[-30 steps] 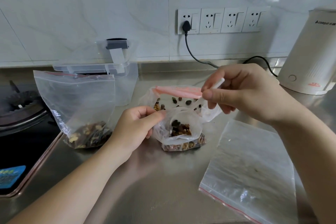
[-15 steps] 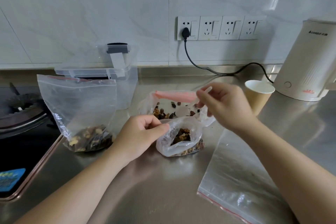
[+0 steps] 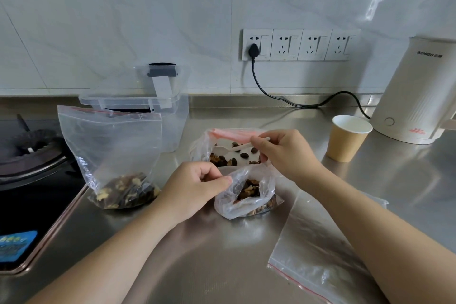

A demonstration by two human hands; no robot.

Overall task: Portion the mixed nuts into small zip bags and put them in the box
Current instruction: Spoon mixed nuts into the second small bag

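Left grip (image 3: pixel 195 186) pinches the small bag's (image 3: pixel 246 195) rim.

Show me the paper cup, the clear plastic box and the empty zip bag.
paper cup (image 3: pixel 345 145), head view, brown side wall.
clear plastic box (image 3: pixel 172 116), head view, right front wall.
empty zip bag (image 3: pixel 313 247), head view, flat middle.

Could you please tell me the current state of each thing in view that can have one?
Small zip bag: open, partly filled with nuts, mouth held by the left hand.
Source bag: open, a white spoon inside it, held by the right hand.
Big zip bag: upright, nuts at the bottom.
Empty zip bag: flat.
Clear box: lid raised.
Paper cup: upright.
Leftmost socket: plug in.
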